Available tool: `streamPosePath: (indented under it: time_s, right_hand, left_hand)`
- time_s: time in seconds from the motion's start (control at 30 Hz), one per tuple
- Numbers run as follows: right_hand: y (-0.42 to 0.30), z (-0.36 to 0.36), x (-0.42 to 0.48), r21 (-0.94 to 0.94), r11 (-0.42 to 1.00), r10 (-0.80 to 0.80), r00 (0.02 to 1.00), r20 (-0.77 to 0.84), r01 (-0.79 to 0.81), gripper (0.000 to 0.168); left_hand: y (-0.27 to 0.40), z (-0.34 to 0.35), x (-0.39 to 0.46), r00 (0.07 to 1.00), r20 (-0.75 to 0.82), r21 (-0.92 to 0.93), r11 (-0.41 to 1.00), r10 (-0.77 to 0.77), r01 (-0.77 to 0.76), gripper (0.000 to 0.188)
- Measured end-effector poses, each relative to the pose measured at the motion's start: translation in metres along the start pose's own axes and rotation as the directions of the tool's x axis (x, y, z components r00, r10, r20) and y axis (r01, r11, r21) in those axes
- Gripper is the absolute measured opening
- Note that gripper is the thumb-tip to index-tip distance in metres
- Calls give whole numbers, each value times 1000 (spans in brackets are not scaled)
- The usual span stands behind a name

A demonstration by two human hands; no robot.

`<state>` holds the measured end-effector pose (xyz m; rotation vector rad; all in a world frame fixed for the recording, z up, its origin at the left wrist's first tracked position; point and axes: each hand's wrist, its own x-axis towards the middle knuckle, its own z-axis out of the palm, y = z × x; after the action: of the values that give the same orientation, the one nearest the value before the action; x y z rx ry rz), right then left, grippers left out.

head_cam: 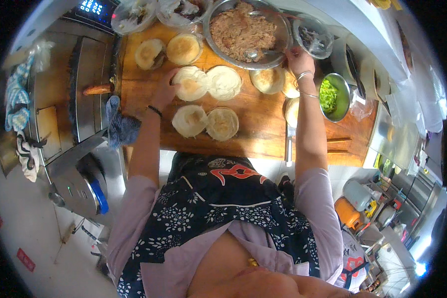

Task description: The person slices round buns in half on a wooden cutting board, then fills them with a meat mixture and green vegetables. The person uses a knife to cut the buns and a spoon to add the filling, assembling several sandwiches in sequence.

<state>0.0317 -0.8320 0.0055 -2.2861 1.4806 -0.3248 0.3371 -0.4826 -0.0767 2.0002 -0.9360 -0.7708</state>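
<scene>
Two split round flatbreads lie opened flat on the wooden board (260, 138), one pair (224, 83) above the other (222, 123). My left hand (167, 87) touches the left edge of the upper pair. At the right rim of a steel bowl of minced filling (242, 31), my right hand (300, 61) has its fingers bent; whether they grip anything is hidden. A metal spoon (251, 54) rests in the filling. More whole flatbreads (184, 48) lie near the bowl, some partly behind my right forearm. A knife (289, 145) lies beside that forearm.
A steel bowl of chopped greens (333, 97) stands right of my right forearm. Plastic-lined bowls (180, 11) and a clear bowl (313, 37) line the back. Chopsticks (339, 140) lie at right. A blue cloth (121, 124) hangs at the left edge, beside a steel oven (91, 89) with a wooden handle.
</scene>
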Motion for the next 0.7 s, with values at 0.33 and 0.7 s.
streamPosePath:
  time_s: [0.33, 0.7]
  right_hand:
    - [-53, -2, -45, 573, 816, -231, 954, 194, 81, 18]
    - [-79, 4, -77, 86, 745, -644, 747, -164, 661, 29]
  left_hand:
    - [105, 56, -45, 883, 321, 491, 736, 344, -465, 52]
    - [141, 56, -20, 927, -74, 179, 919, 368, -350, 31]
